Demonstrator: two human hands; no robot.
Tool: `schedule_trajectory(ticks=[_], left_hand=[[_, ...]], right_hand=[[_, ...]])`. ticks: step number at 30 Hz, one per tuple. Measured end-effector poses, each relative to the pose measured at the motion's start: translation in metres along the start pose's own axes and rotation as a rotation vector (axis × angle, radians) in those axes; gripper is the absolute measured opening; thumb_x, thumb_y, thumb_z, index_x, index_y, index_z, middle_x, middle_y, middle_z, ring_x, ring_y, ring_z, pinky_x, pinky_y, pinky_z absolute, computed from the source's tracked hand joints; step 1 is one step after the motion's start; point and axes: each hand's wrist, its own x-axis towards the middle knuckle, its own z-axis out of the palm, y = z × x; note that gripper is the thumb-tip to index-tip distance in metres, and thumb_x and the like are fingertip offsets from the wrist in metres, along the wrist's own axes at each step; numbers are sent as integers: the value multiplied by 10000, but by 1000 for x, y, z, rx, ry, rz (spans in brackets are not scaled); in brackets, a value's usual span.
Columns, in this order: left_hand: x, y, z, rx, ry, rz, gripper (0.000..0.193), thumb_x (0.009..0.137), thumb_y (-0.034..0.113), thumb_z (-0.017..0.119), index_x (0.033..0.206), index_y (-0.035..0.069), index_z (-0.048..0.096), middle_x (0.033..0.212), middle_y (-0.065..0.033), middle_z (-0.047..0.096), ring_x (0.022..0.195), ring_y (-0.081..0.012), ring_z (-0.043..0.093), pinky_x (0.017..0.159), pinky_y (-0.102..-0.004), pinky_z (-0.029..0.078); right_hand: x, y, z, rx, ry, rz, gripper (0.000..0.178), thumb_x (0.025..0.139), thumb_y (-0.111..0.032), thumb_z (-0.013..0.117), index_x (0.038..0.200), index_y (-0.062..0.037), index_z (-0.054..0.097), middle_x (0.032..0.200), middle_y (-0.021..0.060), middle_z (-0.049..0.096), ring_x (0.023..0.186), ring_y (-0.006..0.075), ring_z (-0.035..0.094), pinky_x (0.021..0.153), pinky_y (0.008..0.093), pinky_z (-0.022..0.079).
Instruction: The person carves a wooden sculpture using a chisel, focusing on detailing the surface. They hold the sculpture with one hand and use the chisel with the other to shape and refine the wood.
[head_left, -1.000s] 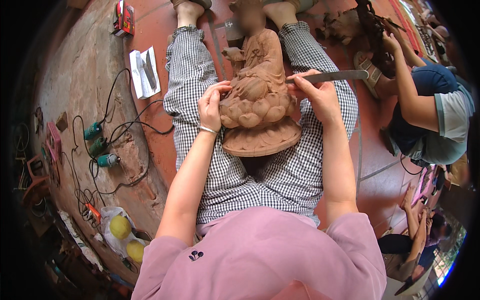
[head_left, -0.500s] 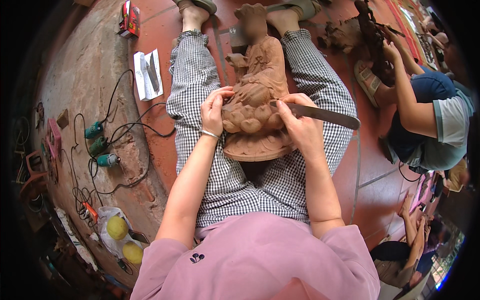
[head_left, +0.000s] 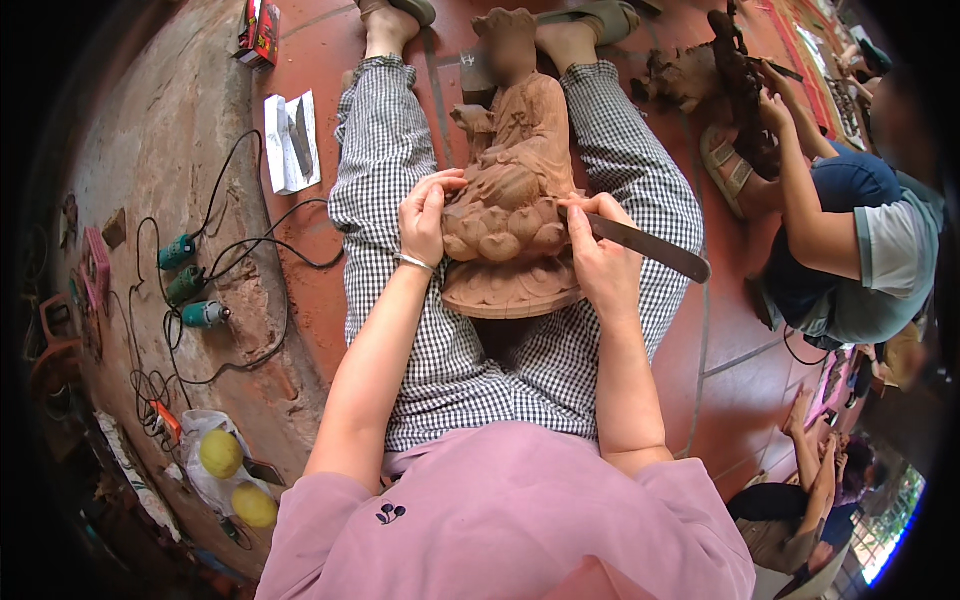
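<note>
A carved reddish-brown wooden statue [head_left: 528, 125] of a seated figure on a petalled round base stands upright between my legs. My left hand [head_left: 425, 217] grips the left side of the statue above the petals, fingers bent around its edge. In my right hand [head_left: 606, 245] is a flat dark strip-like tool [head_left: 660, 250] with a rounded outer end, pinched between thumb and fingers. The tool's inner end is at the statue's right side, just above the petals; my fingers partly hide the contact.
Left, corded teal power tools [head_left: 205, 314] lie on a rough slab [head_left: 165, 160]. A white box [head_left: 291, 145] with a dark blade-like piece and a red box [head_left: 258, 35] are farther off. Yellow round fruits [head_left: 221, 454] sit on plastic. Right, a co-worker [head_left: 850, 220] handles a dark carving [head_left: 735, 90].
The tool in my right hand has tilted, its outer end now lower. My left hand stays on the statue. The whole view has shifted slightly.
</note>
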Motion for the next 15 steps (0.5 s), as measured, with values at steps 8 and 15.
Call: schedule_trajectory(ticks=[8, 15], left_hand=[[-2, -1, 0, -7, 11, -6, 368, 996, 204, 458, 984, -49, 724, 1151, -150, 701, 1057, -230, 652, 953, -332, 489], [2, -1, 0, -11, 11, 17, 365, 997, 199, 453, 1003, -50, 720, 1143, -146, 704, 1041, -229, 657, 942, -329, 500]], right_hand=[[-2, 2, 2, -64, -31, -1, 90, 903, -63, 646, 847, -3, 609, 794, 124, 657, 712, 251, 645, 632, 353, 487], [1, -7, 6, -226, -8, -37, 84, 911, -40, 626, 835, -5, 615, 778, 106, 671, 686, 195, 646, 616, 318, 495]])
